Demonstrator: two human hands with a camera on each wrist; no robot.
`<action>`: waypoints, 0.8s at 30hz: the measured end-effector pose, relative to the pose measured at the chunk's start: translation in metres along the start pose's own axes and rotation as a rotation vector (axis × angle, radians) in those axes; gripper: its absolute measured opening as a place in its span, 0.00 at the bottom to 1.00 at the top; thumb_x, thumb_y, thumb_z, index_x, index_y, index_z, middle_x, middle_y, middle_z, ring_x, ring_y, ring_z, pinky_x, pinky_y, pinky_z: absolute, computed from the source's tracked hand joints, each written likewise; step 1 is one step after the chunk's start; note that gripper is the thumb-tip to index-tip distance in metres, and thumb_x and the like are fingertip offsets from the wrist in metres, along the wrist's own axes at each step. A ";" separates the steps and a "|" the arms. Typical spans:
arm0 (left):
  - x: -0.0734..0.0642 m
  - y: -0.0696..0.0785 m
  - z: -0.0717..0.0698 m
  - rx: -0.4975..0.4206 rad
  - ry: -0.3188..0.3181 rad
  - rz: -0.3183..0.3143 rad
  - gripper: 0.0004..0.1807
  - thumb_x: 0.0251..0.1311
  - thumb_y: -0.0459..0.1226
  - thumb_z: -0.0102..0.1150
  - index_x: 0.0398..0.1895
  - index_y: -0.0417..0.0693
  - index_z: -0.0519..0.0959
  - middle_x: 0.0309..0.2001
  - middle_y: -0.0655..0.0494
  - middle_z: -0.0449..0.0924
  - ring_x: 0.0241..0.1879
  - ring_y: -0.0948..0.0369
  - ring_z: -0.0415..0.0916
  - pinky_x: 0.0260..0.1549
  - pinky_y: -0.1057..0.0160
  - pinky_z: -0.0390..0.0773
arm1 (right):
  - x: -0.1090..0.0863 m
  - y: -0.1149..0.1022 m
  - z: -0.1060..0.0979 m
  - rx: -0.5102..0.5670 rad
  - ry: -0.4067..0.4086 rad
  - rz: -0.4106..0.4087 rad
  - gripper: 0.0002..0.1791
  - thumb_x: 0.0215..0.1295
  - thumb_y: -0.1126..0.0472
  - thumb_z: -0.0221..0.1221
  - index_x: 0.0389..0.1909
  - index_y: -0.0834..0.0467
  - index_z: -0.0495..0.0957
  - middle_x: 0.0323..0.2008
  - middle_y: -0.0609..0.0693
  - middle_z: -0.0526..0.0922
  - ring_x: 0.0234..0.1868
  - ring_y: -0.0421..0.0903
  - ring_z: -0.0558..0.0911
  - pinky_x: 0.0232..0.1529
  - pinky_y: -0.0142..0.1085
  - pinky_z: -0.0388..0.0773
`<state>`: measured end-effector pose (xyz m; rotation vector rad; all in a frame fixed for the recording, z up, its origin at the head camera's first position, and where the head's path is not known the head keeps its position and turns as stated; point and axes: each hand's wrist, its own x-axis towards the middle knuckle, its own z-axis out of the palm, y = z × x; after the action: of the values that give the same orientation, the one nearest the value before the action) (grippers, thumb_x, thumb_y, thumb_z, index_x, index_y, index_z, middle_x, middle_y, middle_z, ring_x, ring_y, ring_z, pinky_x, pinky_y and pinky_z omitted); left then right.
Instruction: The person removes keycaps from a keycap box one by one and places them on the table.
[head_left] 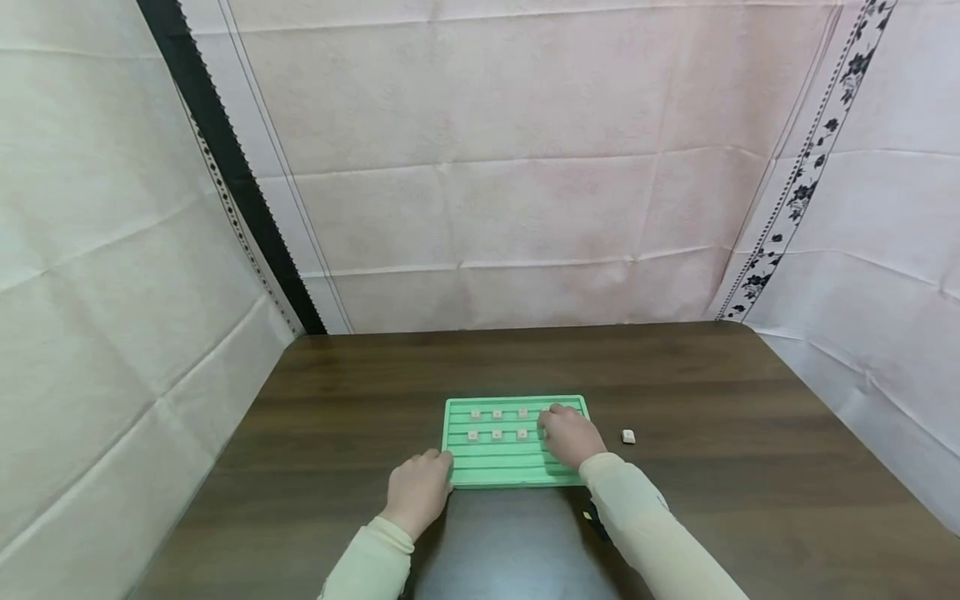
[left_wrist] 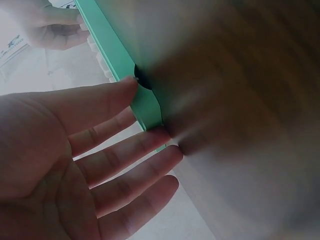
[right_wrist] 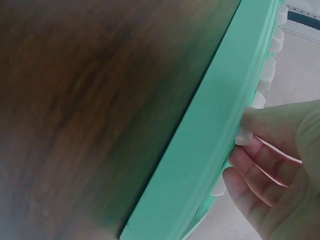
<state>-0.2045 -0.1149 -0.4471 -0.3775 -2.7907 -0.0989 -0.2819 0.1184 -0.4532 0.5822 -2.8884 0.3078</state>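
Observation:
A green ridged board [head_left: 510, 473] lies on the table, with small white tiles [head_left: 497, 435] standing in two rows across its upper half. My left hand [head_left: 418, 492] holds the near left corner of the board. In the left wrist view its thumb [left_wrist: 127, 90] presses the front side while the index finger passes behind the corner. Over the right part of the board, my right hand [head_left: 570, 435] pinches one white tile [right_wrist: 243, 137] between thumb and fingers, at the ridges. That hand covers the right ends of the rows in the head view.
One loose white tile [head_left: 628, 437] lies on the dark wooden table [head_left: 360, 392], right of the board. Pale creased cloth [head_left: 525, 208] hangs behind the table and along both sides. Something black [head_left: 596, 523] shows beneath the right wrist.

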 end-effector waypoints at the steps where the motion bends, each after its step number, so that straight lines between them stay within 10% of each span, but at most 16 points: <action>1: 0.000 -0.001 0.000 0.001 0.004 0.002 0.11 0.41 0.39 0.71 0.25 0.48 0.77 0.21 0.56 0.76 0.17 0.60 0.70 0.14 0.64 0.67 | 0.001 0.000 0.000 -0.001 0.006 -0.004 0.08 0.57 0.68 0.57 0.35 0.57 0.82 0.33 0.49 0.80 0.35 0.47 0.80 0.37 0.40 0.77; 24: -0.001 -0.001 0.002 -0.025 0.012 0.001 0.10 0.41 0.38 0.71 0.25 0.48 0.78 0.21 0.56 0.76 0.17 0.61 0.70 0.13 0.64 0.66 | -0.009 0.028 -0.021 0.063 0.046 0.097 0.09 0.56 0.68 0.58 0.38 0.59 0.81 0.36 0.51 0.80 0.40 0.50 0.79 0.39 0.42 0.77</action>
<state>-0.2044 -0.1156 -0.4491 -0.3834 -2.7802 -0.1359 -0.2820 0.1519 -0.4398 0.4389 -2.8768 0.4219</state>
